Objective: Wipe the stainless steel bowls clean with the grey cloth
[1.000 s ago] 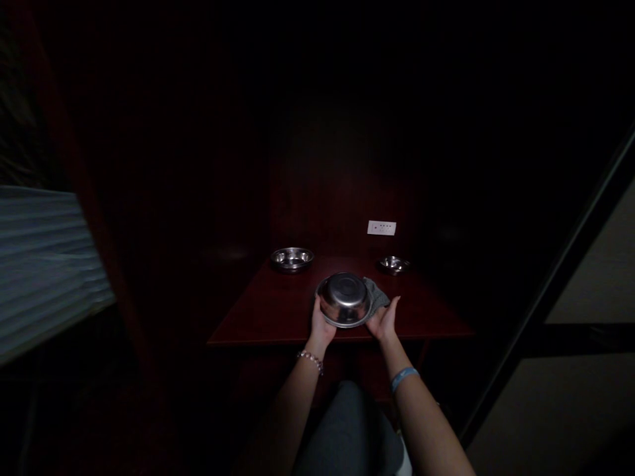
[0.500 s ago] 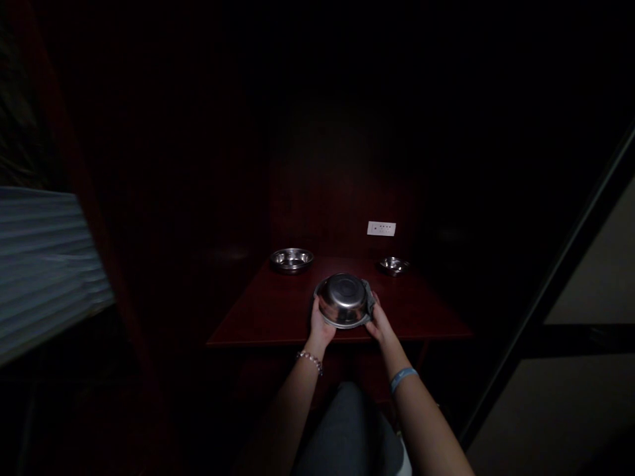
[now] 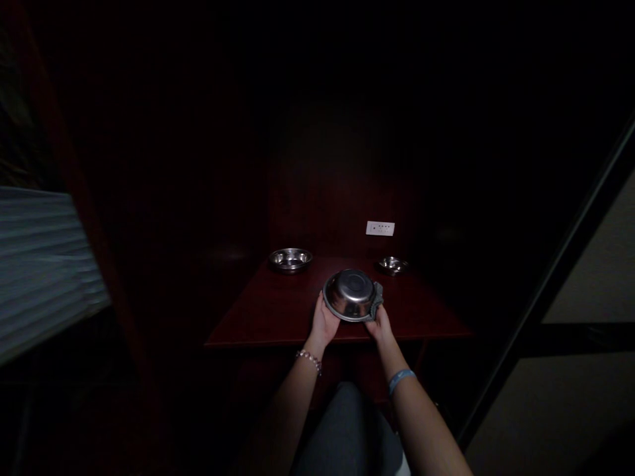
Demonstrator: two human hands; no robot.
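Observation:
A shiny steel bowl (image 3: 351, 295) is held bottom up over the front of the dark red table (image 3: 278, 317). My left hand (image 3: 325, 320) grips its left rim, fingers partly hidden under the bowl. On the right side, a grey cloth (image 3: 378, 297) is pressed against the rim by my right hand (image 3: 380, 324), whose fingers are mostly behind the cloth and bowl. Farther back, a wider steel bowl (image 3: 290, 261) sits upright at the left, and a smaller steel bowl (image 3: 393, 266) rests at the right.
A white socket panel (image 3: 380, 229) is on the wall behind the table. Dark walls enclose both sides. Pale ribbed material (image 3: 44, 271) shows at far left. My legs (image 3: 344, 430) are below the table's front edge.
The held bowl has shifted slightly right and up and turned a little in my hands. The cloth has moved right with its rim. Both bowls on the table stay put.

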